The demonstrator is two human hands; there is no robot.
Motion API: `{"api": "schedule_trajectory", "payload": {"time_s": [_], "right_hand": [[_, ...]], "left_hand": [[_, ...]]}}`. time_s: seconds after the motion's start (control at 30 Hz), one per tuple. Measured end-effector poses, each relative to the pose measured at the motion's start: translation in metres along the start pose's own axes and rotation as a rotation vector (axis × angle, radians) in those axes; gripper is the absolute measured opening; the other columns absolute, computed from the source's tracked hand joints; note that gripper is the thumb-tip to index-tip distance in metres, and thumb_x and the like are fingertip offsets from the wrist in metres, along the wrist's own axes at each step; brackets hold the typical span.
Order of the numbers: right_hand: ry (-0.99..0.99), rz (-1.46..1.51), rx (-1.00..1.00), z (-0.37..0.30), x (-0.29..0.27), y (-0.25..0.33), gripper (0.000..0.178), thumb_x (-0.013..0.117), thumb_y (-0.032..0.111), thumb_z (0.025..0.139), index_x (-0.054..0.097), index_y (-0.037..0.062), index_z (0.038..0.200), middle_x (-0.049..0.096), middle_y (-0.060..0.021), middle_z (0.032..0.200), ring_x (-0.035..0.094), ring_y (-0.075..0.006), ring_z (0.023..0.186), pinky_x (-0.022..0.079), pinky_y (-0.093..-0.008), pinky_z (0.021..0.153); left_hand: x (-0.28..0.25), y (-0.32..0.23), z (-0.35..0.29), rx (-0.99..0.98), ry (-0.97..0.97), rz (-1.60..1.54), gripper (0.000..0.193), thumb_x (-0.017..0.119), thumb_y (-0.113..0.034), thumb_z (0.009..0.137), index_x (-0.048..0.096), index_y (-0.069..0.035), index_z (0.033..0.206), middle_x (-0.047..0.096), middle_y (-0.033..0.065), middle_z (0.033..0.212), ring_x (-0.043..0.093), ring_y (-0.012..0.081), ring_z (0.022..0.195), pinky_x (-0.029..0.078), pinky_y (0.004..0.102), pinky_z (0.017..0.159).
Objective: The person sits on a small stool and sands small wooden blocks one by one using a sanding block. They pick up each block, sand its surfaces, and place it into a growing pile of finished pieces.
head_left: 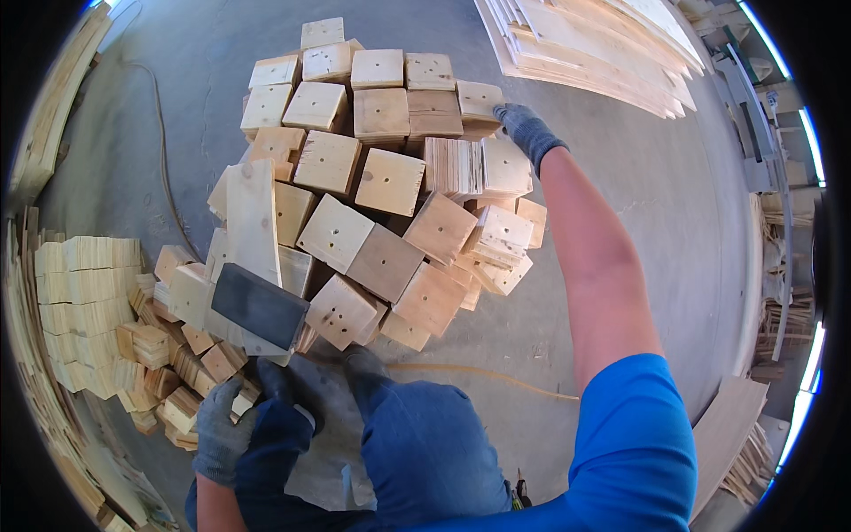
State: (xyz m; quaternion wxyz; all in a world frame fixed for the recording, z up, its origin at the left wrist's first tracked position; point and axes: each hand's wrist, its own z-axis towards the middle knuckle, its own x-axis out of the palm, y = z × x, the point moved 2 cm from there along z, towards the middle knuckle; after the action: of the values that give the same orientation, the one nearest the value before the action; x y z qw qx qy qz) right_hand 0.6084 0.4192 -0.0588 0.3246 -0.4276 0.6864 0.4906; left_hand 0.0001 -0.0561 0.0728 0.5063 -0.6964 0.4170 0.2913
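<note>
Right hand (530,135) is touching, grip unclear, a wooden block (479,97) lying to its left at the right edge of the pile (382,182); left hand (223,430) is hanging half-curled near small blocks (183,407).

No legible text or numbers

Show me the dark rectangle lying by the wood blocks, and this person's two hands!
Dark rectangle (259,307): head view, on the middle of its flat top.
Left hand (222,431): head view, on the back of its grey glove.
Right hand (530,134): head view, on the back of its grey glove.
</note>
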Motion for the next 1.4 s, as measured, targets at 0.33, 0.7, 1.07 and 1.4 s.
{"api": "schedule_trajectory", "payload": {"time_s": [0.33, 0.7, 1.07, 1.4], "right_hand": [[-0.41, 0.083, 0.072, -0.067, -0.01, -0.013, 0.06, 0.06, 0.046, 0.102, 0.07, -0.002, 0.137, 0.069, -0.0284, 0.139, 0.065, -0.0442, 0.133, 0.049, -0.0472, 0.114], [-0.237, -0.23, 0.337, -0.404, 0.13, -0.236, 0.025, 0.057, 0.03, 0.105, 0.073, 0.0125, 0.112, 0.076, -0.019, 0.11, 0.073, -0.0406, 0.103, 0.059, -0.056, 0.083], [0.792, 0.02, 0.64, -0.739, 0.3, -0.207, 0.061, 0.055, 0.056, 0.105, 0.076, 0.0045, 0.13, 0.07, -0.0219, 0.141, 0.063, -0.0391, 0.136, 0.048, -0.0469, 0.116], [0.429, -0.416, -0.219, -0.607, 0.235, -0.165, 0.03, 0.056, 0.027, 0.106, 0.074, 0.0162, 0.127, 0.075, -0.016, 0.117, 0.073, -0.038, 0.116, 0.059, -0.0483, 0.099]], "left_hand": [[-0.02, -0.027, -0.01, 0.013, -0.067, -0.008, 0.062, 0.085, -0.006, 0.076, 0.068, 0.0, 0.136, 0.073, 0.0205, 0.128, 0.071, 0.0368, 0.12, 0.056, 0.0437, 0.107], [-0.031, -0.048, -0.02, 0.19, -0.172, -0.095, 0.053, 0.082, -0.009, 0.085, 0.069, -0.002, 0.136, 0.073, 0.0194, 0.128, 0.071, 0.0374, 0.12, 0.055, 0.0436, 0.107], [-0.02, -0.043, -0.019, 0.31, -0.183, -0.199, 0.045, 0.077, -0.005, 0.092, 0.069, 0.0, 0.136, 0.074, 0.0183, 0.128, 0.072, 0.0344, 0.119, 0.056, 0.0406, 0.106], [-0.05, -0.013, -0.039, 0.315, -0.511, -0.423, 0.028, 0.066, -0.002, 0.107, 0.074, 0.0, 0.133, 0.077, 0.0096, 0.13, 0.071, 0.0191, 0.119, 0.055, 0.0315, 0.106]]}}
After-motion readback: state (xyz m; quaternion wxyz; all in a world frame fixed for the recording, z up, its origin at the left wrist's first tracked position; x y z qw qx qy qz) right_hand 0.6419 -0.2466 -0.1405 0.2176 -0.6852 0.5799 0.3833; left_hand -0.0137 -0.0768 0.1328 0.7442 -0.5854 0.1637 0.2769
